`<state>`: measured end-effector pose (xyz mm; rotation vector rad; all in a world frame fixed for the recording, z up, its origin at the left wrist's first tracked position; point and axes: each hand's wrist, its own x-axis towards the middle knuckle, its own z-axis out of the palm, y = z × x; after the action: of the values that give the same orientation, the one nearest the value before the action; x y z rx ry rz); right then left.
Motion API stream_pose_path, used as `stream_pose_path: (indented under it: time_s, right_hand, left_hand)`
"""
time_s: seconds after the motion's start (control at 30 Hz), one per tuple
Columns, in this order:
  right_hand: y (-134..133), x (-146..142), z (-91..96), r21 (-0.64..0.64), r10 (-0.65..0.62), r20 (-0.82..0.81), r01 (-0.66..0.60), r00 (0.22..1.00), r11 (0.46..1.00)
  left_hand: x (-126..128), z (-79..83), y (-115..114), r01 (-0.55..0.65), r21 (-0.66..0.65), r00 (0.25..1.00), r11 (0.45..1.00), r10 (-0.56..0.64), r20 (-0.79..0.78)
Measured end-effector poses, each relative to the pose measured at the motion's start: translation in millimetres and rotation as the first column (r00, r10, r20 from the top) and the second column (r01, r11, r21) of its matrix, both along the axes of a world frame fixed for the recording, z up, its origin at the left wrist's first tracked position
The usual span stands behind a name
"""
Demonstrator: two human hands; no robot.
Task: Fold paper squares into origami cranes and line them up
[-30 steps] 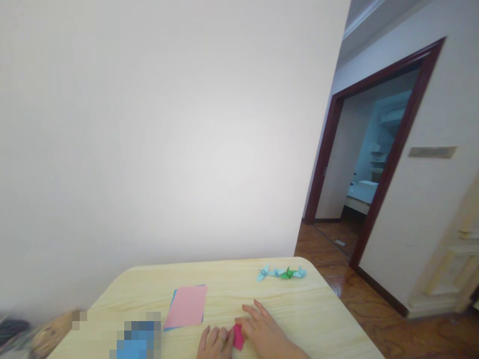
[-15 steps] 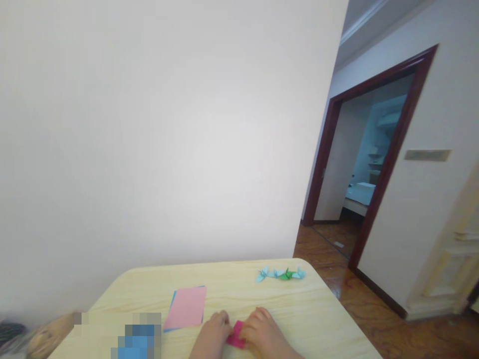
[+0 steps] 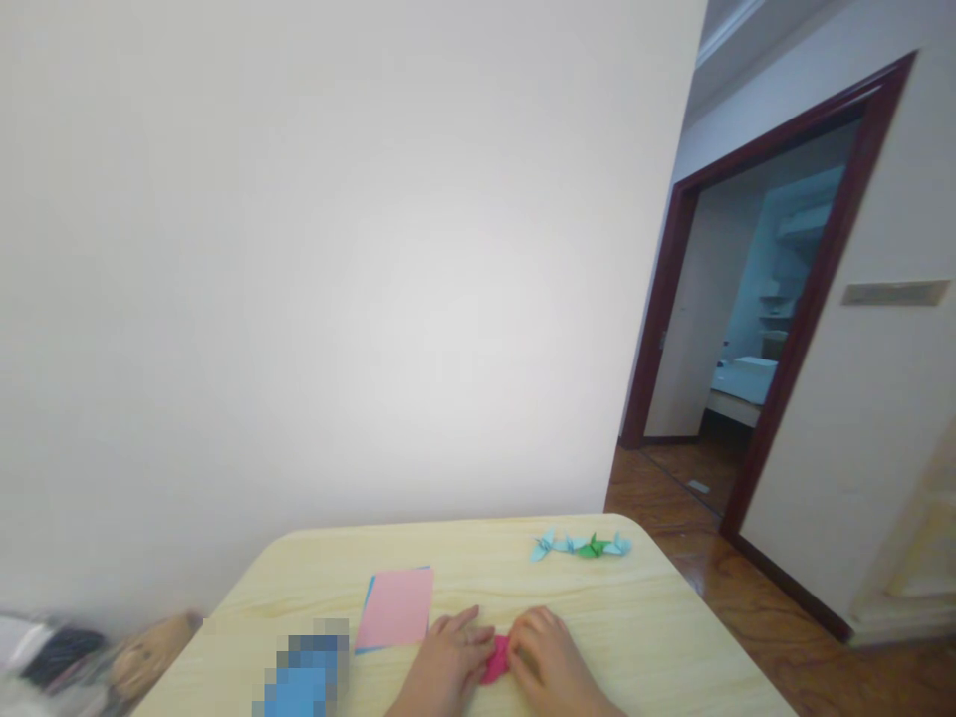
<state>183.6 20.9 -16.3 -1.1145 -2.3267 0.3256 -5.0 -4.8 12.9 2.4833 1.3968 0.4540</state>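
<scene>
A small folded piece of magenta paper (image 3: 494, 661) lies at the table's near side, between my two hands. My left hand (image 3: 450, 659) holds its left edge, with one finger raised off it. At the right edge, my right hand (image 3: 548, 659) has its fingers curled and closed on the paper. Both hands cover parts of the paper, so its exact fold is hidden. To the left is a stack of square sheets (image 3: 395, 608), pink on top with blue showing beneath. Several folded paper cranes (image 3: 581, 546), light blue and green, stand in a row near the far right edge.
The pale wood-patterned table (image 3: 478, 543) has rounded far corners and stands against a white wall (image 3: 373, 299). A blurred-out blue item (image 3: 303, 677) is at the near left. Beyond the right side are a wooden floor (image 3: 676, 518) and a doorway with a dark red frame (image 3: 814, 299).
The view has shifted a little, so things sit farther right. My left fingers have spread over the magenta paper and one has lifted. The right hand stays at the paper's right edge.
</scene>
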Motion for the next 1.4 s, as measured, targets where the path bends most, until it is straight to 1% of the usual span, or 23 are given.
stream_pose_path:
  time_s: [0.2, 0.27, 0.33, 0.43, 0.53, 0.7, 0.83, 1.07, 1.17, 1.4]
  right_hand:
    - [1, -3, -6.2, 0.017, -0.088, -0.056, 0.089, 0.995, 0.996]
    - [1, -4, -7.1, 0.022, -0.101, -0.068, 0.103, 0.993, 0.994]
    - [0, -5, -5.8, 0.017, -0.119, -0.071, 0.121, 0.990, 0.993]
    - [-2, -7, -2.0, 0.005, -0.154, -0.060, 0.154, 0.986, 0.988]
    - [-3, -9, 0.2, 0.021, -0.172, -0.045, 0.173, 0.984, 0.985]
    - [-2, -12, -1.9, 0.024, -0.191, -0.056, 0.193, 0.980, 0.981]
    - [-1, -11, -2.6, 0.010, -0.182, -0.067, 0.183, 0.981, 0.983]
    - [-2, -11, 2.3, 0.002, -0.171, -0.041, 0.171, 0.984, 0.985]
    - [-4, -11, 3.6, 0.012, -0.172, -0.050, 0.173, 0.984, 0.985]
    - [-2, -10, -2.7, 0.000, -0.186, -0.073, 0.186, 0.980, 0.982]
  left_hand:
    - [-3, -31.5, 3, -0.092, 0.114, 0.994, 0.989, 0.084, 0.073]
    - [-4, -36.3, 2, -0.123, 0.127, 0.990, 0.984, 0.114, 0.082]
    - [-3, -35.4, -1, -0.163, 0.112, 0.984, 0.980, 0.154, 0.087]
    - [0, -29.4, -5, -0.196, 0.076, 0.978, 0.978, 0.189, 0.094]
    - [1, -25.9, -7, -0.192, 0.081, 0.977, 0.978, 0.183, 0.105]
    - [2, -25.3, -8, -0.192, 0.090, 0.977, 0.977, 0.182, 0.111]
    - [3, -23.4, -11, -0.226, 0.066, 0.971, 0.972, 0.219, 0.092]
    - [5, -22.2, -13, -0.251, 0.051, 0.961, 0.967, 0.243, 0.134]
    - [5, -21.0, -13, -0.249, 0.052, 0.963, 0.967, 0.241, 0.121]
    - [3, -22.7, -11, -0.228, 0.069, 0.970, 0.971, 0.220, 0.101]
